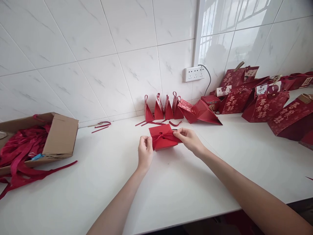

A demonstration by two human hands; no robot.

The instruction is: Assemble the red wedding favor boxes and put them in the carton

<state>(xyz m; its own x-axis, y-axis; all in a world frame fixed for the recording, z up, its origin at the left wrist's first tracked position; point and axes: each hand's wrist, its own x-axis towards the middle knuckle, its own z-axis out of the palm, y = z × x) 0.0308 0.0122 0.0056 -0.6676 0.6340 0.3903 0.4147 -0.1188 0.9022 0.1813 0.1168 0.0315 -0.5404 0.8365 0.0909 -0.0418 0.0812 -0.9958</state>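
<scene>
A small red gift box (166, 146) is upright on the white table, between my hands. Across its front runs a red ribbon (168, 136), crossing or knotted near the middle beside a round hole in the flap. My left hand (145, 151) is closed in a pinch at the box's left edge, where the ribbon ends. At the right edge, my right hand (188, 138) pinches the other side of the ribbon between thumb and fingers. The ribbon's ends are hidden in my fingers.
Several small red boxes with loops (159, 109) line the wall. Loose ribbon strips (154, 123) lie before them. Larger red gift boxes (236, 102) crowd the right, near a power strip (194, 74). At left, a cardboard box (61, 135) holds red ribbons that spill out.
</scene>
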